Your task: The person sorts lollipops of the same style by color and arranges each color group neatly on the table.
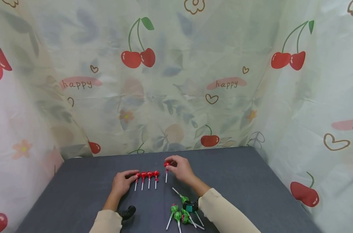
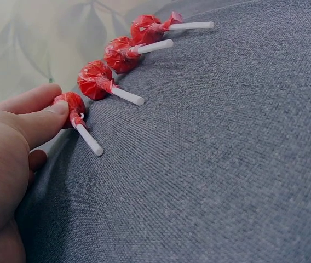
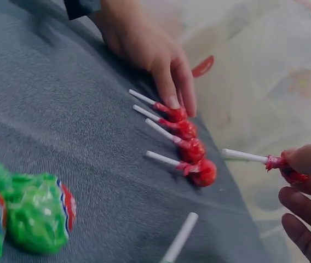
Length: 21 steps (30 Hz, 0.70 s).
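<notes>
Head view, going left to right, shows a left hand [image 1: 121, 183] at the near end of a row of four red lollipops on a dark grey tabletop [image 1: 223, 174]. The leftmost lollipop [image 1: 137, 175] has a round head in glossy, crinkled red wrapping, twisted at the neck above a short white stick. The second lollipop [image 1: 143, 175], third lollipop [image 1: 149, 174] and fourth lollipop [image 1: 156, 173] look alike, heads toward the patterned curtain [image 1: 176, 19], sticks toward the person; the fourth's wrapper flares into a pinkish tuft. The left thumb and index finger are nearly together, pinching the leftmost head between them.

Farther right, apart from the row, a fifth red lollipop [image 1: 166, 164] sits in the right hand [image 1: 180, 168], its white stick pointing toward the person. Thumb and fingertips close on its head, while the other fingers curl loosely. Whether its stick touches the tabletop, I cannot tell. Nearer the person, green lollipops [image 1: 177, 216] lie in a loose cluster by the right wrist, their white sticks pointing different ways.
</notes>
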{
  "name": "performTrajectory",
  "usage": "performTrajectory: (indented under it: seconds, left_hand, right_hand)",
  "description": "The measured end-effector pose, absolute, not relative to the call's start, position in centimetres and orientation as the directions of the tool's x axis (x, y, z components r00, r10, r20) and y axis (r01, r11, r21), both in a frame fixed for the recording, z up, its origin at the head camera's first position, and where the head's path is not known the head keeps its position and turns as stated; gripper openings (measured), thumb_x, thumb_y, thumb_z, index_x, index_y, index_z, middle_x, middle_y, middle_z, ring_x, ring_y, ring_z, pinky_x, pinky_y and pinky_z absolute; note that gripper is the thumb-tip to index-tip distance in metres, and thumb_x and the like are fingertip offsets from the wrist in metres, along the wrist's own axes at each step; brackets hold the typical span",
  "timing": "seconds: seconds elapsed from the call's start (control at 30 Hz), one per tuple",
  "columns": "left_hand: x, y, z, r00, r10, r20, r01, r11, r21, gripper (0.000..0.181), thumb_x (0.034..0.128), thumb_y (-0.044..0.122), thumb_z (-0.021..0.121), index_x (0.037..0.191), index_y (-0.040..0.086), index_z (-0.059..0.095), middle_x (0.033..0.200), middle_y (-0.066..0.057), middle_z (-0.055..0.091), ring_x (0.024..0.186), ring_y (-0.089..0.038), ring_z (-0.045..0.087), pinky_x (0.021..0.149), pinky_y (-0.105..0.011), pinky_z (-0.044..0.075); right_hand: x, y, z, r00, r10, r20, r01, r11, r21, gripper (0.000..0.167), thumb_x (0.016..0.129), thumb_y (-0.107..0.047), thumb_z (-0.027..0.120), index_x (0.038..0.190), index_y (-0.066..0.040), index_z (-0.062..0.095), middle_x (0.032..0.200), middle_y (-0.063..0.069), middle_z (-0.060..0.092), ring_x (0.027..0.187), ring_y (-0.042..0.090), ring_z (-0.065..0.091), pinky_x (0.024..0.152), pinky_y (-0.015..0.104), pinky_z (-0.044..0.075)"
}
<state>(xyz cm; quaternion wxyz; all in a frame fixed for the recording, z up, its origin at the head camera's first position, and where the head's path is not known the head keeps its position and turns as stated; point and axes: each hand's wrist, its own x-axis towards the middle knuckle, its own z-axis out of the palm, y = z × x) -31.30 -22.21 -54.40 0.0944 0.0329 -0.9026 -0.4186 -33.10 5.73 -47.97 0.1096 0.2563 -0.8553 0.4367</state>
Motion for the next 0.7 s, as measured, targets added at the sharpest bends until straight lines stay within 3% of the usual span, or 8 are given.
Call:
performTrajectory:
  seconds: [0.23, 0.7]
  left_hand:
    - [-31.3, -22.2, -54.4, -0.980, -0.140, 0.140, 0.017, 0.643, 0.766, 0.025, 0.0905, 0.017, 0.071, 0.115, 0.015, 0.074, 0.118, -0.012, 0.067, 0.117, -0.036, 0.056, 0.099, -0.056, 0.040]
    - [-31.3, -22.1, -54.4, -0.979, -0.140, 0.146, 0.022, 0.645, 0.764, 0.024, 0.0900, 0.017, 0.071, 0.114, 0.015, 0.074, 0.118, -0.012, 0.067, 0.117, -0.036, 0.056, 0.099, -0.056, 0.040]
  right_hand:
    - [-34.4, 4.5, -49.9, -0.908, -0.274, 0.316, -0.416, 0.510, -0.753, 0.021, 0.084, -0.011, 0.076, 0.105, -0.008, 0.072, 0.093, -0.002, 0.070, 0.081, 0.013, 0.064, 0.069, 0.027, 0.052]
    - [-34.8, 3.2, -52.1, -0.953, -0.232, 0.194, -0.296, 0.595, -0.748, 0.016, 0.083, -0.009, 0.077, 0.098, -0.009, 0.073, 0.090, -0.003, 0.070, 0.081, 0.014, 0.064, 0.072, 0.032, 0.052]
